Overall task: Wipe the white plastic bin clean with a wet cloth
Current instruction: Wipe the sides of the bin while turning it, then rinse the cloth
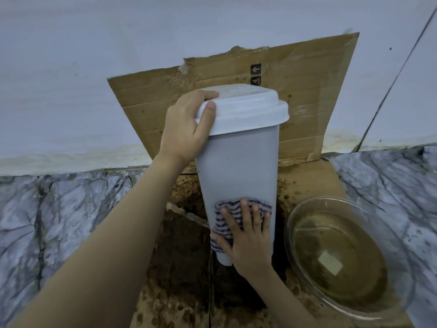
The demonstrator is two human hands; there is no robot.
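Note:
A tall white plastic bin (238, 166) with a white lid (246, 110) stands on stained cardboard in the middle of the view. My left hand (186, 129) grips the left edge of the lid, thumb on the rim. My right hand (248, 237) lies flat, fingers spread, pressing a blue-and-white striped cloth (227, 216) against the lower front of the bin. The bin's base is partly hidden behind my right hand and the cloth.
A glass bowl (307, 209) of murky brownish water sits on the floor to the right of the bin. Wet, stained cardboard (305, 176) lies under the bin, and another sheet (307, 91) leans on the white wall behind. Marble-patterned floor (59, 221) spreads on both sides.

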